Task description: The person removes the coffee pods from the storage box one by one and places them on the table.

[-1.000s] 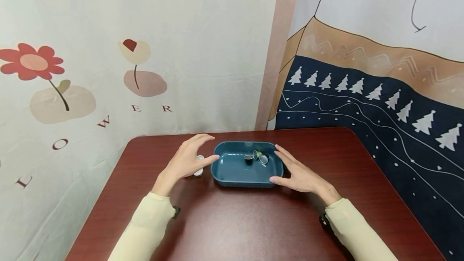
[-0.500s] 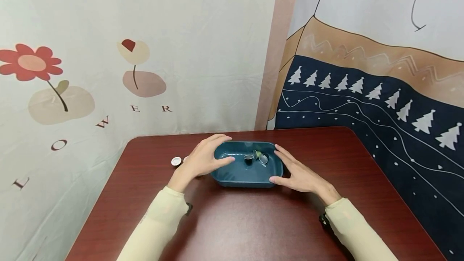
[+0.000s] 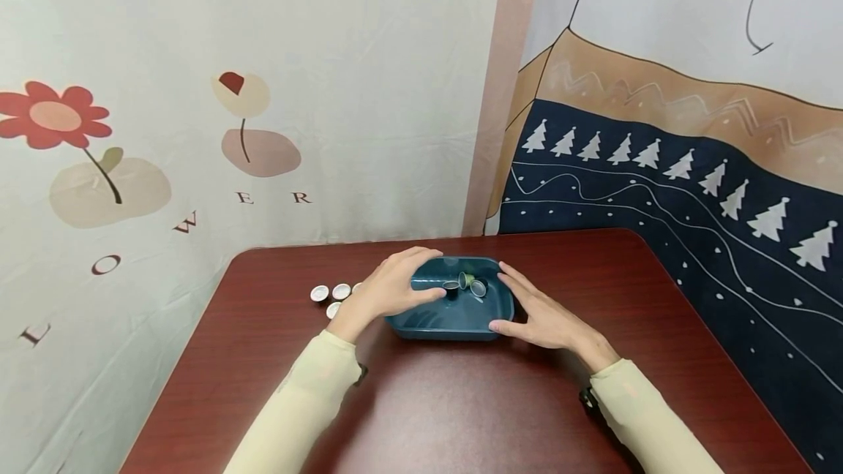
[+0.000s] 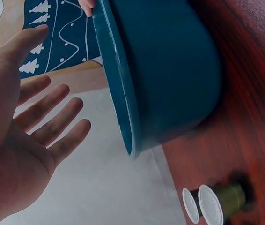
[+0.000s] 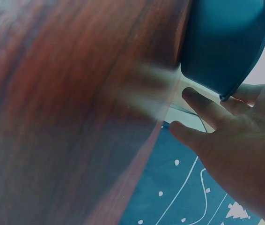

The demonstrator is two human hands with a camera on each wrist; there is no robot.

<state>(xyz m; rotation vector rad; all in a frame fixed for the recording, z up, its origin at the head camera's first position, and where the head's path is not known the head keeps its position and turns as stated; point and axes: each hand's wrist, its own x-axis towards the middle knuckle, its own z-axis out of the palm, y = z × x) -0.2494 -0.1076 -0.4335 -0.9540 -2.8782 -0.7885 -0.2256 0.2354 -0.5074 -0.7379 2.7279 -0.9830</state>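
Observation:
My left hand [image 3: 398,285] hovers above the left part of a blue rectangular tray [image 3: 435,333]. Its thumb and fingers are spread apart, with nothing held, and the left wrist view shows the palm beside the tray wall [image 4: 174,70]. My right hand [image 3: 543,314] rests at the tray's right end, straight fingers at the far corner and thumb at the near one. Inside the tray lie a black coffee capsule [image 3: 451,289], a green one [image 3: 465,281] and another dark one [image 3: 478,289].
Several coffee capsules with white lids, such as one capsule [image 3: 319,294], stand on the brown table [image 3: 435,408] left of the tray; my left hand partly hides the group. One green capsule [image 4: 228,199] shows in the left wrist view. A printed cloth [image 3: 369,93] hangs behind.
My left hand has moved right, from beside the tray to above its left part, uncovering capsules on the table. The right hand and the tray stay in place.

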